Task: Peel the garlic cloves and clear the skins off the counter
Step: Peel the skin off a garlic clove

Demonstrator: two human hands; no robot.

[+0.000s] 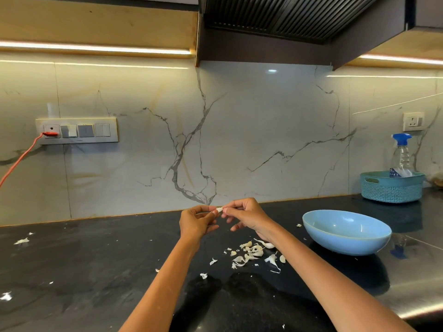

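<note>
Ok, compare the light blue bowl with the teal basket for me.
The smooth, shallow light blue bowl has solid walls and sits near the garlic skins; no contents show. The teal plastic basket has woven-look mesh walls, straight sides and a handle slot, stands against the backsplash and holds a clear spray bottle. Both rest on the black counter.

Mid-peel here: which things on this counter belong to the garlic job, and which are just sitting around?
Part of the job:
- garlic clove, pinched between left hand and right hand
- skins and cloves pile on the counter
- stray skins
- blue bowl

Just lying about:
- teal basket
- spray bottle
- red cable
</note>
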